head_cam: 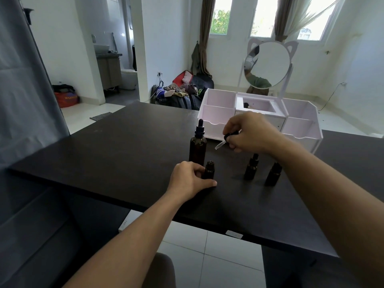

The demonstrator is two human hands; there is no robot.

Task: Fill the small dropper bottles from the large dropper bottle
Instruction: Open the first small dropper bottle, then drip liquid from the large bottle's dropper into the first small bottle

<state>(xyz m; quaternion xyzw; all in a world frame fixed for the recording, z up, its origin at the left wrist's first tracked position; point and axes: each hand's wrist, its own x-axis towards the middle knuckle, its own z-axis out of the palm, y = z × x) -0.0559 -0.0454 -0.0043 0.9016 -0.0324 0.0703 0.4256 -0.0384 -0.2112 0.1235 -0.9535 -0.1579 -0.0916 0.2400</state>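
Head view: left hand point(188, 179) is gripping open small bottle point(208, 170); right hand point(252, 133), at two o'clock, is pinching fragile-looking glass dropper point(225, 140) by its bulb.

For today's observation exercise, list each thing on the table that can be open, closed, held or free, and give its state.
Large dropper bottle: upright, dropper cap on.
Open small bottle: uncapped, steadied by left hand.
Small dropper: out of its bottle, held in right hand.
Two other small bottles: upright, capped, untouched.
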